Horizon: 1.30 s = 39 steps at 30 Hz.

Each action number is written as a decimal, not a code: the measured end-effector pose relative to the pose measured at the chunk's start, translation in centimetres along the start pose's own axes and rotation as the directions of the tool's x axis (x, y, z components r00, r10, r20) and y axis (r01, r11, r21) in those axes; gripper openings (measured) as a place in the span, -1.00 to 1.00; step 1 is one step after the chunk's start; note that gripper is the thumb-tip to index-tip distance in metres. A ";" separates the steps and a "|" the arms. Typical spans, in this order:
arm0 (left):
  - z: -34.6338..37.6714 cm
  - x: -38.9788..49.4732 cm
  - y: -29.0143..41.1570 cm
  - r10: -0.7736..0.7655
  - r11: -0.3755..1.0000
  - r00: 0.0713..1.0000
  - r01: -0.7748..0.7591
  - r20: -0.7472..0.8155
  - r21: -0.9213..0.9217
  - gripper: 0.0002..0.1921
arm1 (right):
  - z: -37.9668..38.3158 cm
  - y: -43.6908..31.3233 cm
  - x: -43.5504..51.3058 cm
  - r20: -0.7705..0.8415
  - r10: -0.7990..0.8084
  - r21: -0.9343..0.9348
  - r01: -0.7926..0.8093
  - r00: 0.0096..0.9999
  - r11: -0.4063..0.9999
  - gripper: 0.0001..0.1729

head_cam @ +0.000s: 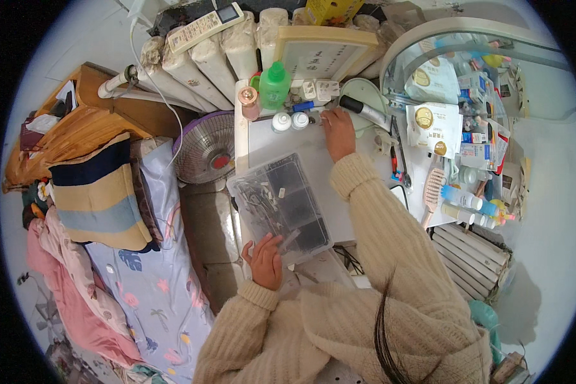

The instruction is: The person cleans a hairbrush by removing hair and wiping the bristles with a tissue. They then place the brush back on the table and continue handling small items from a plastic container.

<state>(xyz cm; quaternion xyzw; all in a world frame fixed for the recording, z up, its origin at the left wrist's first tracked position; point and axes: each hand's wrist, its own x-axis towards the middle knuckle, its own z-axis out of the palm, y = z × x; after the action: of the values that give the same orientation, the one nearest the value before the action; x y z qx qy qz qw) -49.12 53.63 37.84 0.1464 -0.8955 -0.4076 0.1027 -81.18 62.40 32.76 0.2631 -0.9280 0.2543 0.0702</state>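
My left hand (265, 261) has its fingers spread, and the fingertips touch the near edge of a clear plastic compartment box (327, 246). Small metal and white pieces fill the box's left side, while its right side shows darker compartments. One small white piece (282, 192) shows near the box's middle. Farther off, my right hand (340, 132) reaches to the back of the white table. Its fingertips are among small items, close to a white-capped bottle (299, 121) and a blue cylindrical item (303, 106). Whether those fingers pinch anything cannot be made out.
Behind stand a green pump bottle (275, 86), a pink bottle (248, 103) and a framed sheet with writing (324, 55). To the right lie a black-and-silver tube (365, 113), a pink hairbrush (432, 189) and a white packet (434, 129) before a mirror. A fan (204, 146) stands left.
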 end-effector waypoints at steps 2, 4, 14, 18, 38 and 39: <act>-0.1 0.1 0.1 -0.001 1.000 1.000 0.001 0.009 -0.001 -0.84 | -0.4 0.2 -0.4 0.064 -0.026 -0.003 0.026 0.998 1.000 -0.86; -0.4 0.2 0.0 0.010 1.000 1.000 -0.010 0.019 0.011 -0.73 | -0.8 0.2 -0.8 0.123 -0.037 -0.037 0.042 0.992 0.998 -0.85; -0.3 0.9 0.5 -0.012 1.000 1.000 0.011 -0.020 -0.025 -0.84 | -4.2 0.4 -6.1 0.289 -0.064 0.071 0.045 0.955 0.996 -0.89; -0.2 0.9 0.3 -0.017 0.999 1.000 0.017 -0.024 -0.035 -0.84 | -5.3 0.4 -4.9 0.261 -0.015 0.042 0.004 0.965 0.999 -0.87; 0.4 1.0 0.2 -0.037 0.999 0.999 0.036 -0.038 -0.018 -0.82 | -1.2 0.4 -1.1 0.082 -0.057 0.014 0.056 0.995 0.998 -0.74; 0.5 0.8 0.3 -0.044 0.999 0.998 0.043 -0.039 -0.022 -0.82 | -0.9 0.1 -1.0 0.050 -0.035 0.021 0.034 0.998 0.999 -0.75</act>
<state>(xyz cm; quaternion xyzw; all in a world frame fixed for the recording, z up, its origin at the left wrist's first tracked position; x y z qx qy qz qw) -50.10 53.84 37.79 0.1727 -0.8856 -0.4161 0.1130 -80.41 63.33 33.22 0.2861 -0.9222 0.2555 0.0487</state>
